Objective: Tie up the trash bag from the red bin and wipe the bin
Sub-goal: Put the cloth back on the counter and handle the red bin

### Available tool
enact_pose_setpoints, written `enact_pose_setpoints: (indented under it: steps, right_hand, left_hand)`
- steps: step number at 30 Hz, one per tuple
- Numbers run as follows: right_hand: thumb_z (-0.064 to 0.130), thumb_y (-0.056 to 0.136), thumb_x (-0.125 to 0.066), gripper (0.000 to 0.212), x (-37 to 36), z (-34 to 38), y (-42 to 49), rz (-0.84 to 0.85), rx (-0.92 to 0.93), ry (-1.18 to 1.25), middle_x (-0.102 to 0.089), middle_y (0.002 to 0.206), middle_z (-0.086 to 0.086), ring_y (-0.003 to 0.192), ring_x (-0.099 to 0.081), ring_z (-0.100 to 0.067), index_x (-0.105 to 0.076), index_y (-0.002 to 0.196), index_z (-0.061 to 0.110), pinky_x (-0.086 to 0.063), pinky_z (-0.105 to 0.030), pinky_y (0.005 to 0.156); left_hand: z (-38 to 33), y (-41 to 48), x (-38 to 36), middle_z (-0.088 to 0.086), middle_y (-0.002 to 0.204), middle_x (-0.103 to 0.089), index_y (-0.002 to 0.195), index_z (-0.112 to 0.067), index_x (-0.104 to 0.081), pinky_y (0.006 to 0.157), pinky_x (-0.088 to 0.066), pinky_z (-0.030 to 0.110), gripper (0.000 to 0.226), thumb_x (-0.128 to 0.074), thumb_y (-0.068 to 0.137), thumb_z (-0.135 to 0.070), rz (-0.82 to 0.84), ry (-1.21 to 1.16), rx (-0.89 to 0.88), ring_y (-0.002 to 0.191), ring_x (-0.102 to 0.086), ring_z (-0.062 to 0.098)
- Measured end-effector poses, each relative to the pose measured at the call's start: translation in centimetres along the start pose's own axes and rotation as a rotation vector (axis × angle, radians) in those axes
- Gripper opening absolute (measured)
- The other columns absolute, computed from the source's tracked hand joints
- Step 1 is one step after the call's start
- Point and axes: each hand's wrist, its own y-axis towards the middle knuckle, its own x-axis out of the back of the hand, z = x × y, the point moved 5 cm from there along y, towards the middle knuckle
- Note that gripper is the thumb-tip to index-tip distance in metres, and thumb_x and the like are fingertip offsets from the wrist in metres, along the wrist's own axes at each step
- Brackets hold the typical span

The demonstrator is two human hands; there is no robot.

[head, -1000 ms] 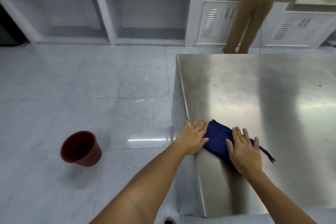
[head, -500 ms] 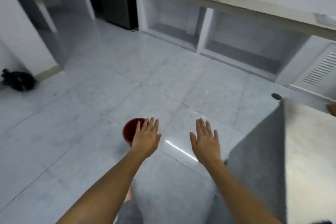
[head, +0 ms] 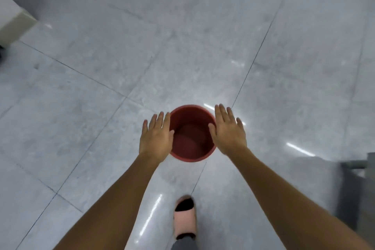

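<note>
The red bin [head: 190, 119] stands upright on the tiled floor [head: 121, 57], between my two sets of fingers and below them. Its interior shows bare red plastic: no liner and no trash bag is visible in it or anywhere in view.

My left hand [head: 156, 140] and right hand [head: 228, 134] flank the rim, one on each side. All fingers [head: 221, 113] are straight and spread, holding nothing. I cannot tell whether they touch the rim.

Status, as judged:
- Bag removal: appears complete.
- Bag tying: cannot be confirmed, as the bag is out of view.
- Wiping: cannot be confirmed. I hold no cloth.

Behind my wrists, my pink slipper [head: 185, 219] rests on the floor.
</note>
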Motion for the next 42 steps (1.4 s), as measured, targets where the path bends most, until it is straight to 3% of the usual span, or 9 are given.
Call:
enact_pose_setpoints:
  steps: [4,7,10,14,20,24,32,37,42]
  right_hand:
    - [0.04,0.098,-0.034,0.064,-7.7,-0.7,5.3,0.062,-0.057,0.015,-0.012,0.163,-0.007,0.149,-0.013,-0.029,-0.01,0.153,0.015,-0.029,-0.053,0.113]
    - [0.039,0.097,-0.04,0.068,-12.1,-1.9,7.3,0.144,-0.165,0.091,-0.003,0.163,-0.007,0.147,-0.01,-0.038,-0.006,0.153,0.02,-0.036,-0.06,0.106]
    - [0.038,0.092,-0.052,0.079,-14.3,-3.1,7.8,0.223,-0.275,0.309,-0.005,0.161,-0.01,0.137,-0.03,-0.045,-0.003,0.153,0.025,-0.039,-0.058,0.105]
    - [0.032,0.088,-0.06,0.078,-13.4,-3.4,6.2,0.145,-0.31,0.561,-0.031,0.15,-0.01,0.127,-0.046,-0.035,-0.017,0.152,0.025,-0.041,-0.047,0.107]
    - [0.03,0.089,-0.06,0.069,-11.4,-3.4,-1.1,0.095,-0.442,0.672,-0.038,0.146,-0.012,0.128,-0.046,-0.031,-0.028,0.15,0.019,-0.04,-0.045,0.108]
    - [0.025,0.089,-0.061,0.072,-10.5,-5.0,-9.6,0.069,-0.539,0.719,-0.034,0.151,-0.011,0.134,-0.041,-0.03,-0.026,0.151,0.017,-0.035,-0.044,0.111]
    - [0.028,0.092,-0.058,0.071,-12.8,-10.1,-34.4,-0.133,-0.862,0.866,-0.029,0.155,-0.005,0.137,-0.039,-0.025,-0.021,0.153,0.021,-0.036,-0.039,0.113]
    - [0.027,0.092,-0.056,0.068,-17.7,-11.1,-54.1,-0.272,-1.087,0.99,-0.031,0.154,-0.004,0.137,-0.04,-0.022,-0.024,0.152,0.022,-0.035,-0.039,0.113]
    - [0.027,0.09,-0.061,0.071,-20.8,-9.6,-74.4,-0.454,-1.4,1.145,-0.038,0.153,-0.001,0.136,-0.042,-0.018,-0.026,0.151,0.022,-0.033,-0.03,0.111]
  left_hand:
    - [2.1,5.6,-8.0,0.012,0.157,-0.017,0.149,-0.012,-0.012,0.115,-0.019,0.046,0.061,-0.038,0.097,-0.03,0.093,-0.025,0.005,0.144,-0.018,0.029]
    - [3.3,7.5,-12.9,0.016,0.158,-0.009,0.15,-0.016,-0.004,0.109,-0.031,0.048,0.07,-0.046,0.095,-0.027,0.25,-0.161,0.117,0.14,-0.025,0.039]
    - [3.6,7.9,-15.3,0.023,0.145,-0.032,0.149,-0.024,0.01,0.099,-0.044,0.046,0.084,-0.052,0.093,-0.023,0.402,-0.455,0.191,0.122,-0.048,0.043]
    - [3.4,7.3,-14.5,0.025,0.124,-0.052,0.149,-0.022,0.009,0.093,-0.049,0.044,0.088,-0.056,0.09,-0.018,0.356,-0.568,0.195,0.108,-0.059,0.039]
    - [2.3,2.9,-12.2,0.022,0.123,-0.052,0.15,-0.026,0.002,0.083,-0.048,0.039,0.078,-0.05,0.092,-0.023,0.33,-0.455,0.142,0.102,-0.06,0.036]
    - [-0.9,-1.7,-10.6,0.018,0.114,-0.056,0.15,-0.028,-0.002,0.07,-0.043,0.033,0.073,-0.047,0.092,-0.022,0.284,-0.374,0.05,0.092,-0.062,0.031]
    - [-12.0,-18.6,-11.9,0.011,0.113,-0.051,0.149,-0.031,-0.006,0.06,-0.045,0.026,0.067,-0.043,0.094,-0.02,0.25,-0.263,-0.266,0.072,-0.052,0.016]
    - [-17.6,-34.1,-16.5,0.007,0.117,-0.043,0.149,-0.033,-0.001,0.076,-0.049,0.036,0.082,-0.042,0.085,-0.002,0.335,-0.18,-0.514,0.095,-0.058,0.025]
    - [-22.9,-49.7,-18.7,0.008,0.128,-0.041,0.148,-0.035,0.004,0.098,-0.041,0.036,0.075,-0.04,0.09,-0.015,0.543,-0.105,-0.741,0.112,-0.055,0.026]
